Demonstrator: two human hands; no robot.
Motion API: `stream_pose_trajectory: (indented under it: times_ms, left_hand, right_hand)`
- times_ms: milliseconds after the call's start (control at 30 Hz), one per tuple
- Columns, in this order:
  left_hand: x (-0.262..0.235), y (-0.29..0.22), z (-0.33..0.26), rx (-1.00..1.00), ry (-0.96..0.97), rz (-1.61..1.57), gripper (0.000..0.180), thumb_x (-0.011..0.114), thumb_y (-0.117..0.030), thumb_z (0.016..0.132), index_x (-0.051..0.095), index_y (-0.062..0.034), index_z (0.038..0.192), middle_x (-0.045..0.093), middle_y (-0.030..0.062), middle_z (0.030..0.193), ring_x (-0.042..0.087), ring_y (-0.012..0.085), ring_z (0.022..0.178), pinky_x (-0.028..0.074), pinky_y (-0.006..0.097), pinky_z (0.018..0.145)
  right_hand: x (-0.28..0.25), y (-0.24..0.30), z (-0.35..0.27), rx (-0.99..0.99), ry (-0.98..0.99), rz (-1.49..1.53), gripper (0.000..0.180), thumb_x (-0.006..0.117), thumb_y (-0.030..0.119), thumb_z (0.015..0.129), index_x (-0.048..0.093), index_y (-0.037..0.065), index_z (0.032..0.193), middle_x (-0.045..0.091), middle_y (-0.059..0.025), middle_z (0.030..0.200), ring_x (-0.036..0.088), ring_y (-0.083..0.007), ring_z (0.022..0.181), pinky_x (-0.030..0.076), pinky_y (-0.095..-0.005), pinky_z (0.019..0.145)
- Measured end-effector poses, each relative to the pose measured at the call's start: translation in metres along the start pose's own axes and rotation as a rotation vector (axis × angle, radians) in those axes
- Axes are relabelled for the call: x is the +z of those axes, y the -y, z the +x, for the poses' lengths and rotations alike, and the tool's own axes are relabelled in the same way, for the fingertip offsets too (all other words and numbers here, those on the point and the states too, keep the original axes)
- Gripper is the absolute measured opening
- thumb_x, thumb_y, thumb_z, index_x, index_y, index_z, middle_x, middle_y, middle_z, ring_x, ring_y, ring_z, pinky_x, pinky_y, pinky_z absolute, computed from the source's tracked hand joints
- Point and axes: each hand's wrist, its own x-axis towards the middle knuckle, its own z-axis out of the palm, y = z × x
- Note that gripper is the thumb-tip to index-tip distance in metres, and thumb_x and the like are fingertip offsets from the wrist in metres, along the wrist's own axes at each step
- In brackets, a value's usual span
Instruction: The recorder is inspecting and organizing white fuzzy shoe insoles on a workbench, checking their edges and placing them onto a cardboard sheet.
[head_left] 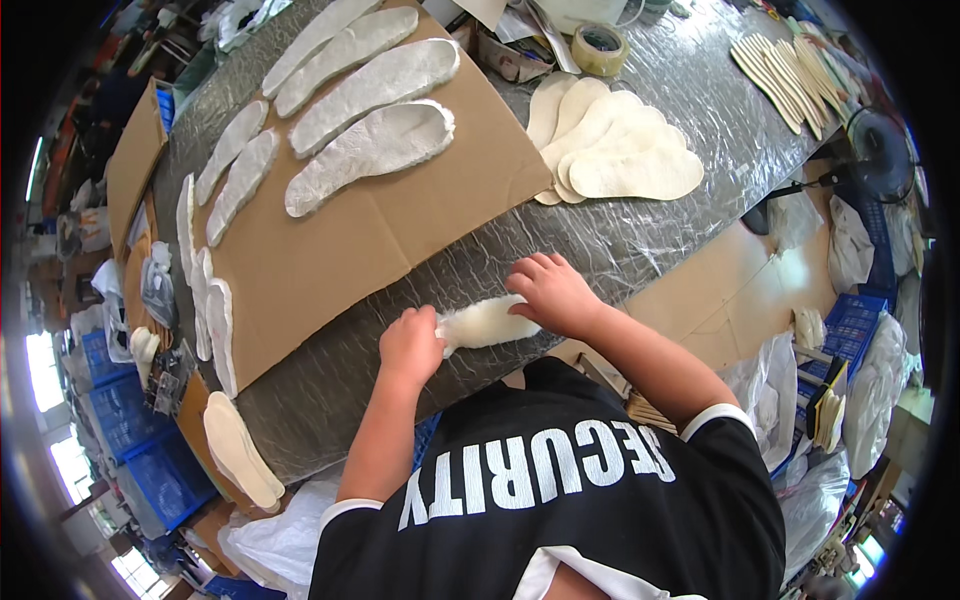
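A white fleecy insole [490,322] lies at the near edge of the dark-covered table [620,235], between the two hands. The left hand [408,347] grasps its left end with curled fingers. The right hand [553,295] is at its right end, fingers bent; whether they grip or merely rest cannot be told. Farther left, a cardboard sheet [400,225] bears more fleecy insoles [372,155]; cream insoles [636,174] fan out to its right, near a tape roll [600,50].
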Motion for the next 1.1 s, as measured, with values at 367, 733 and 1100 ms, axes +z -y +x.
stream_pose_trajectory:
  times_ms: [367,733,1100]
  left_hand:
    - [-0.007,0.041,-0.015,-0.149,0.201,-0.318,0.028,0.081,-0.019,0.068,0.061,-0.0035,0.08,0.067,0.0178,0.085,0.065,0.0348,0.081,0.051,0.041,0.071]
    - [-0.026,0.065,-0.03,-0.279,0.28,-0.256,0.032,0.082,-0.028,0.071,0.06,-0.0043,0.073,0.066,0.0143,0.074,0.064,0.0305,0.071,0.049,0.04,0.064]
    - [-0.032,0.06,-0.021,-0.037,0.07,-0.415,0.018,0.072,-0.018,0.082,0.064,-0.0017,0.083,0.066,0.0129,0.085,0.063,0.0299,0.078,0.05,0.039,0.07]
  right_hand:
    - [0.018,0.022,-0.002,0.686,0.497,0.368,0.038,0.073,0.025,0.079,0.066,0.008,0.112,0.068,-0.0156,0.106,0.066,-0.0345,0.098,0.053,-0.0433,0.084]
    - [0.041,0.046,-0.001,0.812,0.272,0.705,0.026,0.073,0.019,0.076,0.069,0.005,0.098,0.07,-0.0174,0.092,0.068,-0.0349,0.083,0.053,-0.0439,0.078]
    - [0.004,0.01,-0.032,0.643,-0.177,0.658,0.019,0.061,-0.008,0.073,0.063,0.002,0.089,0.06,-0.0112,0.094,0.061,-0.0291,0.077,0.05,-0.0344,0.069]
